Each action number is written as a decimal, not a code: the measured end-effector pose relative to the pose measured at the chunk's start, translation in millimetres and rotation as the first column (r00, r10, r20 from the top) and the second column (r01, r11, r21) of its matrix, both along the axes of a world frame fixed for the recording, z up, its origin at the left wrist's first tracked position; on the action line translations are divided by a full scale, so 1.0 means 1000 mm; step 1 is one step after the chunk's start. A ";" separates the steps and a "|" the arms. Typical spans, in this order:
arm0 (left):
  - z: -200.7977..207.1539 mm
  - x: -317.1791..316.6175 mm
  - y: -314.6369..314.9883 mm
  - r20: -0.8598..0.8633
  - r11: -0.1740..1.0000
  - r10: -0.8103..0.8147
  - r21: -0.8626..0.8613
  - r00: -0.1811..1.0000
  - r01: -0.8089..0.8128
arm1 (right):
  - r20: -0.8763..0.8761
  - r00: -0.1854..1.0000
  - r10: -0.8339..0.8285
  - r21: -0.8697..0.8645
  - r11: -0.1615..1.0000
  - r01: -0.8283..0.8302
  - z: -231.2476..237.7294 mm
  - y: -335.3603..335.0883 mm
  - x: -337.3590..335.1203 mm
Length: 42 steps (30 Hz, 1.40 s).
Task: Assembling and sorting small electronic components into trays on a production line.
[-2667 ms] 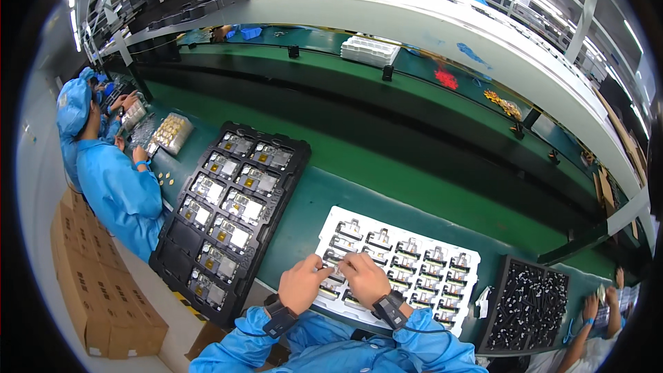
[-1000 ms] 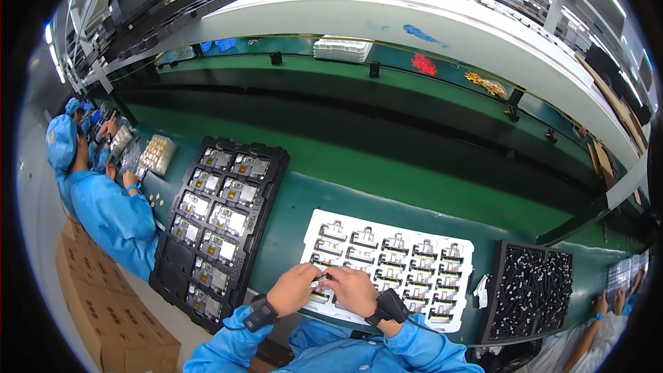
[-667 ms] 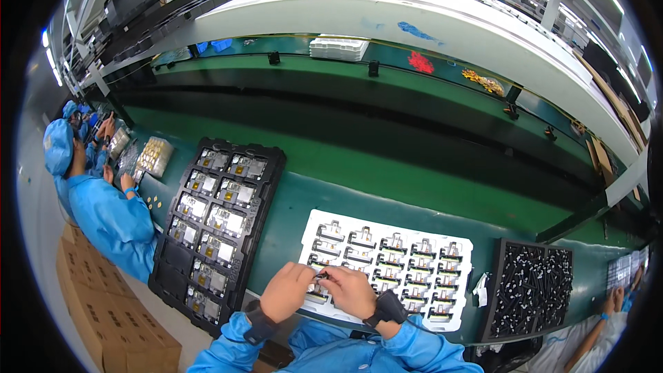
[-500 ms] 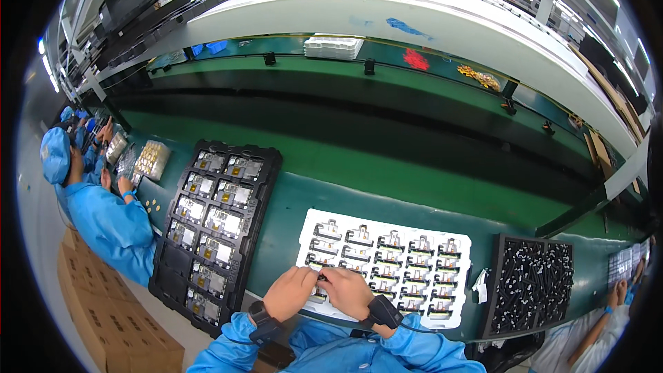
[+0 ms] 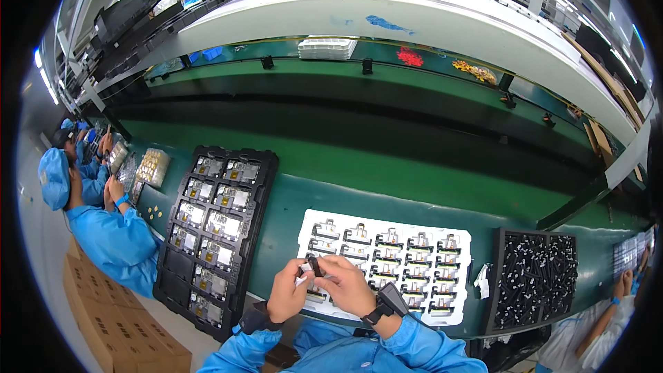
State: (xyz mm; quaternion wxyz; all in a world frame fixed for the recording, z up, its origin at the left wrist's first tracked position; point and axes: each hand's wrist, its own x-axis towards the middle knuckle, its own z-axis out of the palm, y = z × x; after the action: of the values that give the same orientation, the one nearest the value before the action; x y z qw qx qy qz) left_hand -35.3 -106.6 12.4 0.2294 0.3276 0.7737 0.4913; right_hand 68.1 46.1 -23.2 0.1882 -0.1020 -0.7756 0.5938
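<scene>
Both hands are together over the near left corner of a white plastic tray [image 5: 387, 218] that holds rows of small black-and-metal assemblies [image 5: 420, 258]. My left hand [image 5: 285, 295] is closed on a small whitish piece [image 5: 301, 279], mostly hidden by its fingers. Pinched in my right hand [image 5: 347, 289] is a small black part [image 5: 314, 266], tilted and touching or nearly touching the whitish piece. Its exact kind is too small to make out. To the left lies a black tray [image 5: 178, 262] with circuit boards [image 5: 224, 224] in most of its pockets.
A black bin [image 5: 494, 283] of loose black parts stands at the right, a crumpled white scrap [image 5: 482, 282] beside it. A co-worker [image 5: 110, 235] sits at the left near cardboard boxes [image 5: 114, 311]. Another person's hand [image 5: 625, 283] shows far right. A white shelf [image 5: 442, 21] spans the bench.
My hands have lifted slightly and turned, bringing the black part and the whitish piece into sight between the fingers. The view has shifted a little.
</scene>
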 end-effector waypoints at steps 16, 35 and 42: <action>-0.013 0.017 -0.010 -0.293 0.978 0.195 0.128 0.936 -0.164 | 0.105 0.990 0.097 0.055 0.993 -0.103 0.007 -0.009 0.004; 0.031 0.073 0.085 -0.372 0.960 -0.272 -0.170 0.888 0.223 | 0.142 0.973 -0.182 -0.447 0.865 0.227 0.041 0.043 0.105; -0.018 0.193 0.227 -0.455 0.715 -0.662 -0.147 0.595 0.683 | 0.069 0.609 -0.790 -0.200 0.587 0.784 0.002 0.085 0.234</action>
State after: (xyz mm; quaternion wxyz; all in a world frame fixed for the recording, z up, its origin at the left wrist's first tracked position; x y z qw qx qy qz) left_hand 158.1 120.6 -6.0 0.1927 0.7097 0.6133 0.2881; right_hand 301.9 131.5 -20.8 0.4301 -0.4452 -0.5804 0.5290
